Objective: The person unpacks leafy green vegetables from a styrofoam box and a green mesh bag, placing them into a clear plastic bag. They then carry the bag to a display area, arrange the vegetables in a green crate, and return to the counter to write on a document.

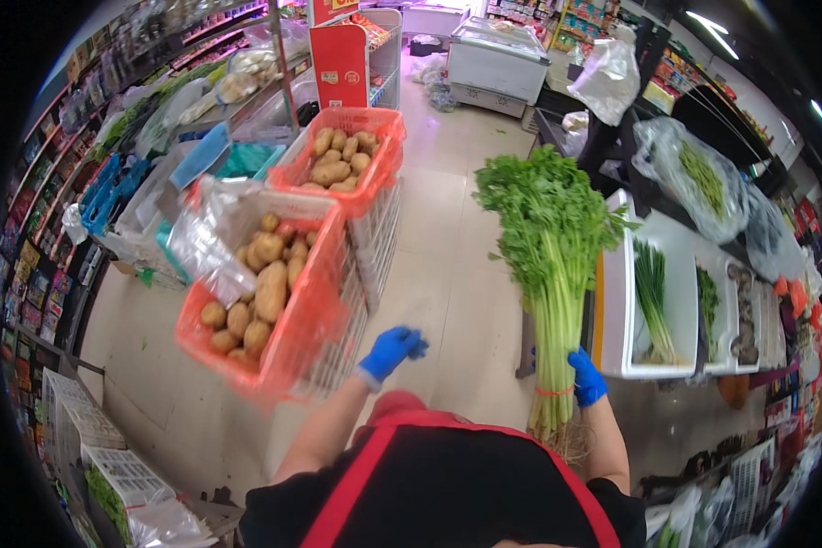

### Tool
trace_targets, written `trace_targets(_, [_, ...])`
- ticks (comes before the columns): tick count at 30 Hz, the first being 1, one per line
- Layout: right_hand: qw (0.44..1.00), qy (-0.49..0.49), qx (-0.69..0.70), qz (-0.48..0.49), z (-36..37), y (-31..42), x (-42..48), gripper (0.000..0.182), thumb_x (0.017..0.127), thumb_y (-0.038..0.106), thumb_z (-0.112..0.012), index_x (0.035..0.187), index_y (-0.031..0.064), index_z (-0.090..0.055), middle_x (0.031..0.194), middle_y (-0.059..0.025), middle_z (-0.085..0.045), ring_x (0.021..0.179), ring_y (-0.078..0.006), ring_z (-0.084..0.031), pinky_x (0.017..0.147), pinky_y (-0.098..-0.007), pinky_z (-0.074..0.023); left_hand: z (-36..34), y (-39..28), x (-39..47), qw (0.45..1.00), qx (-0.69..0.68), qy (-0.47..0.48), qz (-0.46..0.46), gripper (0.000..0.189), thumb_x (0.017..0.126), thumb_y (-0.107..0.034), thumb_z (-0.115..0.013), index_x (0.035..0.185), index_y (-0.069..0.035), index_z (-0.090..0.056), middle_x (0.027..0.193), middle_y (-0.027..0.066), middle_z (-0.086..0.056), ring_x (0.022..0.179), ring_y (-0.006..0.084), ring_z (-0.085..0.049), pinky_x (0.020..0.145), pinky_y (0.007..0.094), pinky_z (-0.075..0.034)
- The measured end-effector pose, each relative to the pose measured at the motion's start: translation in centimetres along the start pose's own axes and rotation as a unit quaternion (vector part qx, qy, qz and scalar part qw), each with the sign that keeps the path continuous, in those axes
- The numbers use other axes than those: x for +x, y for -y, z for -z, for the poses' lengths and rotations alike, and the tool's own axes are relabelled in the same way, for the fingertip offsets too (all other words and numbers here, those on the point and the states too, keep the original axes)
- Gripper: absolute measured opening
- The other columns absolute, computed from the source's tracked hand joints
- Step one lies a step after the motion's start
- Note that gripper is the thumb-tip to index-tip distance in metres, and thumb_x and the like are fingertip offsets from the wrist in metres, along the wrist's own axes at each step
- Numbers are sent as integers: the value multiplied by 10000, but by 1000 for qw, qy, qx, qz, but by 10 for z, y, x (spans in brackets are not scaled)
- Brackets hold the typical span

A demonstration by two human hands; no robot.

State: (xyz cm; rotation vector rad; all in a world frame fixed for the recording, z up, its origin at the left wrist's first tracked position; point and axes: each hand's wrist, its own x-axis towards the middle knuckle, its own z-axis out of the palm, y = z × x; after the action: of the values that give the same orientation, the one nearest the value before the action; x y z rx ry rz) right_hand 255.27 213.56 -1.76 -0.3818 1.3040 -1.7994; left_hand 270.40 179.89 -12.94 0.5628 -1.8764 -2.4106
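A large bunch of celery (555, 294) is gripped around its lower stalks by my right hand (587, 378), which wears a blue glove. Its leaves point away from me, the roots hang toward my body, and a red band circles the stalks near the base. My left hand (392, 351), also blue-gloved, is held over the floor with nothing visible in it; its fingers are partly curled. Left of that hand stands a red-lined basket of potatoes (270, 291), with a clear plastic bag (219, 240) draped over its edge.
Behind it is a second potato basket (339, 161). To the right, white foam boxes (661, 301) hold scallions (651, 301) and other vegetables. A bag of green vegetables (699, 178) lies beyond them. A chest freezer (496, 65) and a red display rack (342, 61) stand farther off.
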Motion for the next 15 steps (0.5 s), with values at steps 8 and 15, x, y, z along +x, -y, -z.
trace_targets(8, [999,35,11,-9,113,141,334,749,685,378,-702,1247,-20,-408,1086,-166,-570,965,-270,-583,830,-381,-484,67,-70,194,971,84,-223,-10,204,882,-111,-522,1032,23,-557,810,113,-623,688,144,-604,590,255,-487])
trace_targets(15, [999,22,41,15,241,262,552,779,665,347,-735,1266,-13,-393,1137,-155,-550,1000,-265,-573,860,-386,-475,42,-215,597,976,84,-28,-199,284,883,-105,-488,1152,-22,-531,888,97,-619,739,147,-609,665,260,-497])
